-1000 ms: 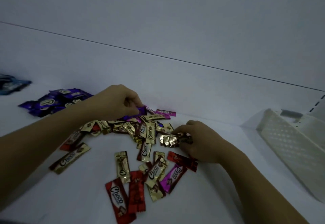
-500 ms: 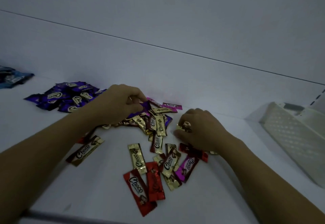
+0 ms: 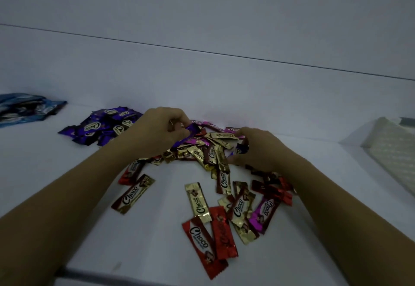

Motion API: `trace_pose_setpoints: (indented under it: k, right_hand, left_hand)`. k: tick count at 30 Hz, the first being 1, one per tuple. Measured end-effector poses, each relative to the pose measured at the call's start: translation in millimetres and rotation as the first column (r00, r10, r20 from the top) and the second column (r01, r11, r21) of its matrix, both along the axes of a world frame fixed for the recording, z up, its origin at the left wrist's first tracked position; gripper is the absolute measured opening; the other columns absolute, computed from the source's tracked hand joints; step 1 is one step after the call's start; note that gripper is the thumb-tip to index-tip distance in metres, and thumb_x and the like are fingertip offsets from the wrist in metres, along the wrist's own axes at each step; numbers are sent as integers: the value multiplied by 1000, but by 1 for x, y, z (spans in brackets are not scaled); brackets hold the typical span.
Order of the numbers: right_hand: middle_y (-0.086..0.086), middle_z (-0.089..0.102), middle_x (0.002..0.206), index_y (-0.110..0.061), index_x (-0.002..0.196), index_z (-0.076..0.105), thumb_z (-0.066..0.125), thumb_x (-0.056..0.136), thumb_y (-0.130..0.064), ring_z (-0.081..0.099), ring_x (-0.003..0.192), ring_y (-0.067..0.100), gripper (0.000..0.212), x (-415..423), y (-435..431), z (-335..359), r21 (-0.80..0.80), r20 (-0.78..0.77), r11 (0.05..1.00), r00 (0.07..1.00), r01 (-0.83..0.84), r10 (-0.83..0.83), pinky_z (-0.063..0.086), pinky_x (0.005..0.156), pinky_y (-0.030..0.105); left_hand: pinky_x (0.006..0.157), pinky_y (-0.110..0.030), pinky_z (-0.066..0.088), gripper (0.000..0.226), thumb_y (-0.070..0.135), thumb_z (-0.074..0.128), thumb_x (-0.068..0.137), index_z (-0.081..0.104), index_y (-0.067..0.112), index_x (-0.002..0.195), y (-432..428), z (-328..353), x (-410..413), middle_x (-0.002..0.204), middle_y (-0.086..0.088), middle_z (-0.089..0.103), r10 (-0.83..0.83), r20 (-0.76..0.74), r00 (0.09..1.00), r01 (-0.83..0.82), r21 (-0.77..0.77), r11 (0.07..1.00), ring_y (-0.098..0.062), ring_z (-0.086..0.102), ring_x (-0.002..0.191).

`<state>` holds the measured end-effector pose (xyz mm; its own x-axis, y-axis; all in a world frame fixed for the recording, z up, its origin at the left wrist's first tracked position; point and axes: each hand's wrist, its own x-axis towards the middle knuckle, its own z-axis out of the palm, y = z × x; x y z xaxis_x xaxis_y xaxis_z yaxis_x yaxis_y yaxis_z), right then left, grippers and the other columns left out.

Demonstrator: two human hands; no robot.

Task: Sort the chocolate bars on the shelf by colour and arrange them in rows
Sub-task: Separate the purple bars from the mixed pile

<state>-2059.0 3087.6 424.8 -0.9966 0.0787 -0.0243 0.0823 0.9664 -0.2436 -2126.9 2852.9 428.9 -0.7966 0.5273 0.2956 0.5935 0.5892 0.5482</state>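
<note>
Shelf [image 3: 74, 198]: white, all the bars lie on it.
Red bars [image 3: 208, 240]: two, nearest me, side by side and overlapping.
Gold bar [image 3: 197, 200]: just behind them, touching.
Mixed pile [image 3: 208, 153]: gold, red and pink bars, between my hands.
Right hand [image 3: 260, 148]: fingers curled, pinching a dark bar [image 3: 241, 149] at the pile's right edge.
Left hand [image 3: 157, 132]: fingers curled, gripping a purple bar [image 3: 190, 130] above the pile.
Purple pile [image 3: 103, 126]: sorted heap, left of my left hand.
Basket [image 3: 395, 151]: white, far right.
Blue packets [image 3: 24, 108]: far left, well apart.
</note>
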Motion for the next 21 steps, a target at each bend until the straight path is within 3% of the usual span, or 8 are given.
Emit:
trace_pose_setpoints:
  k: [4, 8, 12, 15, 21]
  right_hand:
    - [-1, 51, 103, -21, 112, 59, 78, 73, -46, 51, 91, 16, 51, 7, 8, 2, -40, -24, 998, 998, 50, -51, 46, 78, 27]
    - [1, 59, 105, -20, 107, 67, 68, 88, -24, 53, 89, 14, 19, 13, 18, 9, -82, -138, 996, 989, 40, -51, 45, 74, 22]
    - [-6, 65, 81, -18, 104, 70, 69, 87, -18, 59, 67, 2, 17, 15, 13, 19, -273, -273, 962, 957, 15, -92, 40, 56, 13]
    - [-2, 71, 81, -19, 103, 69, 70, 86, -14, 65, 60, 4, 18, 11, -6, 29, -360, -304, 933, 949, -33, -83, 49, 54, 17]
    - [-5, 68, 64, -16, 79, 69, 77, 79, -12, 58, 46, -4, 9, -3, -59, 54, -472, -318, 878, 945, -84, -80, 39, 42, 9]
  left_hand:
    - [65, -19, 44, 7, 26, 63, 91, 59, 31, 93, 2, -3, -2, 84, 9, 61, -30, -3, 1000, 30, 21, 999, -10, 60, 77]
    - [68, -26, 48, 7, 29, 64, 90, 62, 28, 97, 6, -1, -2, 82, 8, 65, -43, 23, 999, 42, 24, 999, -10, 62, 74]
    - [69, -28, 53, 11, 31, 67, 87, 66, 25, 97, 19, 5, 7, 80, 6, 68, -75, 51, 996, 71, 78, 994, -9, 64, 70]
    - [70, -32, 56, 5, 31, 69, 86, 65, 32, 89, 16, 16, 11, 76, 8, 70, -56, 66, 996, 46, 145, 988, -11, 66, 69]
    - [68, -29, 55, 9, 28, 76, 80, 72, 26, 88, -46, 46, -8, 67, 8, 70, 22, -14, 1000, -20, 132, 991, -10, 67, 65]
